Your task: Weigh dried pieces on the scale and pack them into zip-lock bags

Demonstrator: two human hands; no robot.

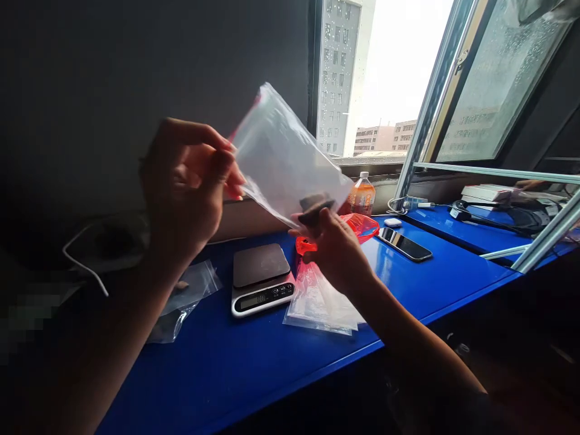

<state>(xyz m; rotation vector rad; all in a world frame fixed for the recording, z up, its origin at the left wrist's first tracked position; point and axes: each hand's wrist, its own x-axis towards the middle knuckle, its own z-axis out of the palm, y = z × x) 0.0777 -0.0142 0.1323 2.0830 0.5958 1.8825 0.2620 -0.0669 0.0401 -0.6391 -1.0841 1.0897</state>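
A clear plastic zip bag (pixel 283 151) is held up and tilted between both hands, above the table. My left hand (pixel 193 172) pinches its reddish-edged side at the left. At the lower right corner my right hand (pixel 333 248) grips the bag, closed around a dark lump (pixel 316 208) that shows at the bag's bottom. I cannot make out what the lump is. Below the bag sits a digital scale (pixel 261 266) with a flat grey plate and a small display. Right of the scale lies a stack of clear bags (pixel 319 302), partly under my right hand.
Another clear bag (pixel 193 287) with brownish pieces lies left of the scale on the blue table (pixel 254 374). Behind my right hand are a red plastic bag (pixel 362 226), an orange drink bottle (pixel 364 193), a phone (pixel 405 243) and a white case (pixel 393 222). A metal frame (pixel 426 115) stands right.
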